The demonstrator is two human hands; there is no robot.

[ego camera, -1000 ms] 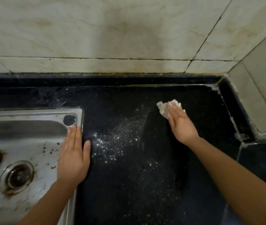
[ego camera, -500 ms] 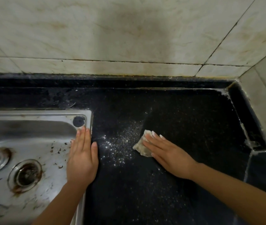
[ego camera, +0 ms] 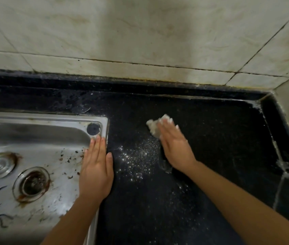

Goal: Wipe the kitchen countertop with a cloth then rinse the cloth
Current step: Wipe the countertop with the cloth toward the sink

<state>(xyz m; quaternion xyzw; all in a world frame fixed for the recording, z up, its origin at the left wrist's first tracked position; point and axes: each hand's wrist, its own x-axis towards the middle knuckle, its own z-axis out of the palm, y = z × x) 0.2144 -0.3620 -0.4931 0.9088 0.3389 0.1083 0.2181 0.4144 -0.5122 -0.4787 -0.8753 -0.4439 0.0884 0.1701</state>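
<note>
A small crumpled whitish cloth (ego camera: 155, 125) lies on the black speckled countertop (ego camera: 219, 138). My right hand (ego camera: 173, 145) presses it down with straight fingers, so only its far and left edges show. A patch of white powder (ego camera: 136, 160) is scattered on the counter between my hands. My left hand (ego camera: 96, 167) rests flat, fingers straight, on the right rim of the steel sink (ego camera: 34, 144), thumb on the counter.
The sink basin holds a rusty drain (ego camera: 31, 184), a second round fitting (ego camera: 0, 164) and dark crumbs. A stained tiled wall (ego camera: 140, 41) runs behind the counter. A raised black ledge (ego camera: 279, 135) and a side wall close off the right.
My right hand has slid the cloth away from me and to the right, back from the powder patch toward the wall. The left hand has stayed on the sink rim.
</note>
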